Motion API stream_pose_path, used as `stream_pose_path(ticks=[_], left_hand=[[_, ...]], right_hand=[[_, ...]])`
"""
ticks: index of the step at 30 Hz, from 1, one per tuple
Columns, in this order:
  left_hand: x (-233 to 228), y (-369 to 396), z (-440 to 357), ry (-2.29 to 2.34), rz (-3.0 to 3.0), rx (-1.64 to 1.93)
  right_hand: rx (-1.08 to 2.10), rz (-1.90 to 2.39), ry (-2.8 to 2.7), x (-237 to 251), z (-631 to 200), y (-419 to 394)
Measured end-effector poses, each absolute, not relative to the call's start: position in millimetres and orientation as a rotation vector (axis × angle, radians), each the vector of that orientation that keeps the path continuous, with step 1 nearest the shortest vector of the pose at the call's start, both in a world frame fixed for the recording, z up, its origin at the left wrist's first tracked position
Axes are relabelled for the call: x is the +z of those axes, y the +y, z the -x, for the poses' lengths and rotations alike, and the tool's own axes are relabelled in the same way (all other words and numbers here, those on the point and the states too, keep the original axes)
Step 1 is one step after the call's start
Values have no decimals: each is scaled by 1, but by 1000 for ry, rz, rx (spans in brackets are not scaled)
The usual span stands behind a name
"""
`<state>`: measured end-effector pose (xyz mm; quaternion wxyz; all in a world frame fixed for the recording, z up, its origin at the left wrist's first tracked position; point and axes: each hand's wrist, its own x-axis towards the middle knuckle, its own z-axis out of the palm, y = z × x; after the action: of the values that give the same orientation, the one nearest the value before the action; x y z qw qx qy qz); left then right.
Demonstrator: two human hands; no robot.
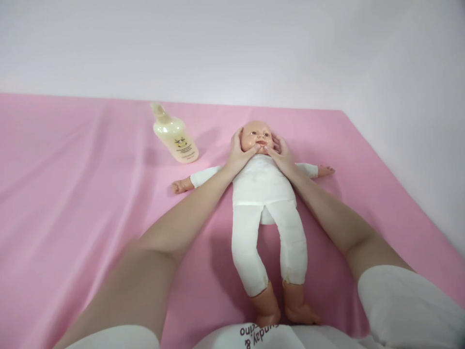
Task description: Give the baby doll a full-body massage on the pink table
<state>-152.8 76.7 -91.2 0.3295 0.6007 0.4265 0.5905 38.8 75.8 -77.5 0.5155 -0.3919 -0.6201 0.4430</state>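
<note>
Both grips are open and shaped to the head of the baby doll in a white cloth bodysuit and leggings (264, 203): the left hand (240, 154) cups the doll's cheek on the left of the scene, palm flat against it, thumb lying toward the chin, while the right hand (282, 154) presses the other cheek with its fingers spread along the jaw. Neither hand clasps anything; they rest on the face from both sides, which looks like a way to steady the head or stroke it evenly rather than lift it.

The doll lies on its back in the middle of the pink cloth-covered surface (72, 194), head at the far end, bare plastic feet at the near edge close to the person's body, arms stretched straight out to left and right. That flat, spread posture leaves the face fully exposed between the two forearms, which run along either side of the torso.

A cream-coloured plastic lotion bottle with a pump-style top (174, 135) sits far left of the doll's head, near it but not touching, and leans away toward the wall.

The cloth's far edge meets a pale wall, and its right edge slants close past the doll's outstretched hand. Wide open cloth lies to the left.
</note>
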Motion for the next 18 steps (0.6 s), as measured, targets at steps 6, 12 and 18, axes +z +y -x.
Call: stream_pose_path(ticks=[6, 12, 18], left_hand=[[-91, 76, 153, 1111, -1577, 1550], [-91, 76, 153, 1111, -1574, 1542], [-90, 76, 153, 1120, -1580, 1534]], right_hand=[[1073, 949, -1471, -75, -38, 74], [1069, 953, -1482, -74, -39, 74], [1053, 941, -1504, -76, -40, 76]])
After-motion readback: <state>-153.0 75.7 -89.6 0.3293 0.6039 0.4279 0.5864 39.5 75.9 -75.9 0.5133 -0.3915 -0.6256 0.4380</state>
